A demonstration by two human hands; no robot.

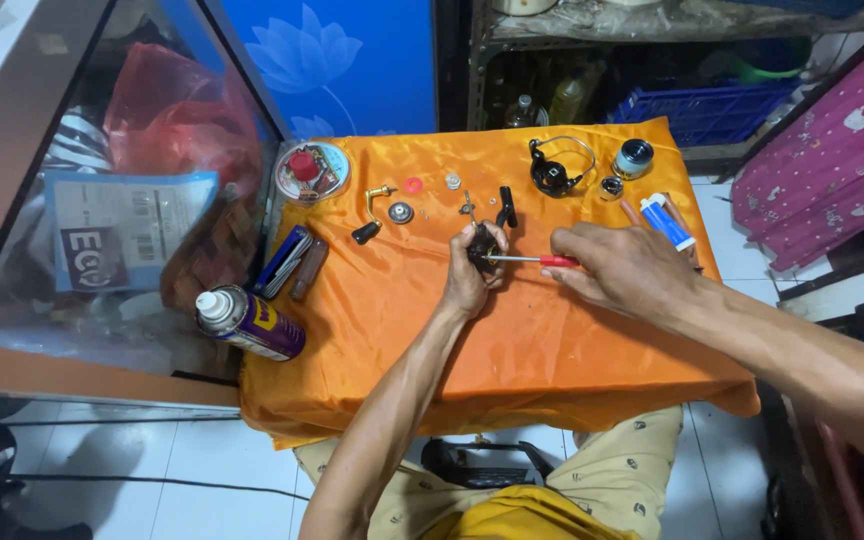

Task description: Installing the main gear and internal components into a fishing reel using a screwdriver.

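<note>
My left hand (468,280) grips a small black fishing-reel body (480,243) above the orange cloth (512,350). My right hand (624,268) holds a red-handled screwdriver (542,260) whose thin shaft points left into the reel body. Loose reel parts lie beyond the hands: a gold and black crank handle (370,215), a red washer (412,185), a round silver gear (401,212), a black rotor with wire bail (555,170) and a silver spool (633,158).
A spray can (250,322) lies at the cloth's left edge beside a folded tool set (284,262). A round clear dish (312,171) sits at the back left, a blue and white tube (669,222) at the right. A glass cabinet stands left, shelves behind.
</note>
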